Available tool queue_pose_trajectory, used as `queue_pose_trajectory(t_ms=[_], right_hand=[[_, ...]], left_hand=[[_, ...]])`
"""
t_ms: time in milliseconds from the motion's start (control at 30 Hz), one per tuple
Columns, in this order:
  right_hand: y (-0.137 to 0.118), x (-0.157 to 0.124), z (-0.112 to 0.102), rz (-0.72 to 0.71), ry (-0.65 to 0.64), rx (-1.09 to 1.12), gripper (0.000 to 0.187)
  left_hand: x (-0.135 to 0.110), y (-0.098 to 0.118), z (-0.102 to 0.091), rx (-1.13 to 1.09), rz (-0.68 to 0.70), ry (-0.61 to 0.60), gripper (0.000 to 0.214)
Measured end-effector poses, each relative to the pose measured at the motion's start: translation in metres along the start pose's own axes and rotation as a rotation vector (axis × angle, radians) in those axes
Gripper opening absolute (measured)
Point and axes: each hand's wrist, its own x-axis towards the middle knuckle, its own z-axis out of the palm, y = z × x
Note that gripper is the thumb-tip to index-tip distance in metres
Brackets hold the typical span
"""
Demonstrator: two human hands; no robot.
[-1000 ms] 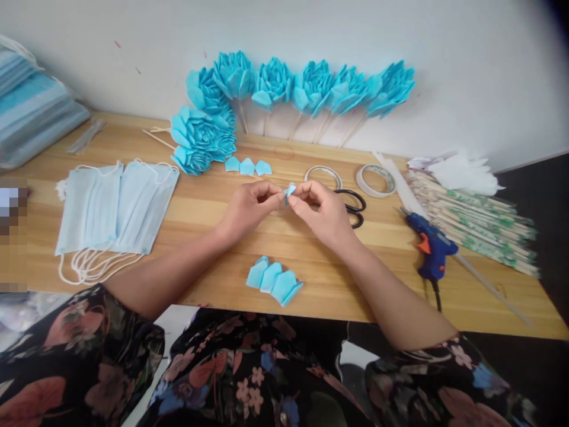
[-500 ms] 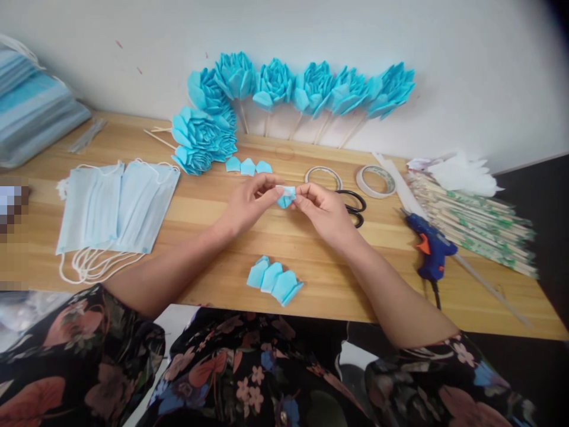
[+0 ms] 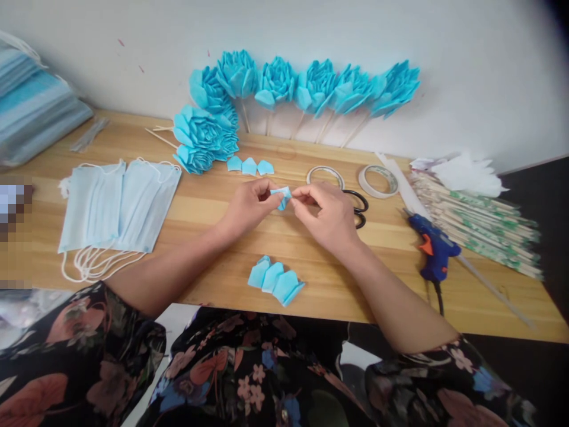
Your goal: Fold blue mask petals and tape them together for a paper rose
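Between my two hands, above the middle of the table, is a small folded blue petal (image 3: 281,197) of thin fabric. My left hand (image 3: 251,204) pinches its left side between thumb and fingers. From the other side, my right hand (image 3: 326,214) has thumb and fingertips closed at the petal's right edge. Just beyond my left hand lie three small blue petals (image 3: 249,166) in a row. Nearer my body is an overlapping group of larger blue petals (image 3: 274,281). Black-handled scissors (image 3: 361,220) lie partly hidden behind my right hand.
Blue fabric flowers (image 3: 276,83) on sticks lean along the wall. Face masks (image 3: 113,207) lie at left, below a bagged stack of masks (image 3: 40,112). Rightward are tape rolls (image 3: 379,181), a blue glue gun (image 3: 433,246) with its cord, and wrapped chopsticks (image 3: 484,225).
My right hand has shifted slightly on the petal, its fingertips now at the edge. The petal has turned a little between my hands. The other things lie as before.
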Motion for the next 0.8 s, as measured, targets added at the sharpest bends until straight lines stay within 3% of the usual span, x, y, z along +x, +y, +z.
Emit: queue_pose_trajectory(t_ms=[400, 600, 800], right_hand=[[0.001, 0.000, 0.003, -0.036, -0.056, -0.116, 0.010], [-0.006, -0.002, 0.000, -0.144, -0.063, -0.329, 0.029], [-0.012, -0.007, 0.008, -0.203, -0.010, -0.524, 0.027]], left_hand=[[-0.003, 0.004, 0.003, 0.033, -0.017, -0.025, 0.013], [-0.003, 0.007, 0.004, -0.016, -0.144, -0.020, 0.018], [-0.003, 0.010, 0.007, -0.036, -0.225, -0.017, 0.014]])
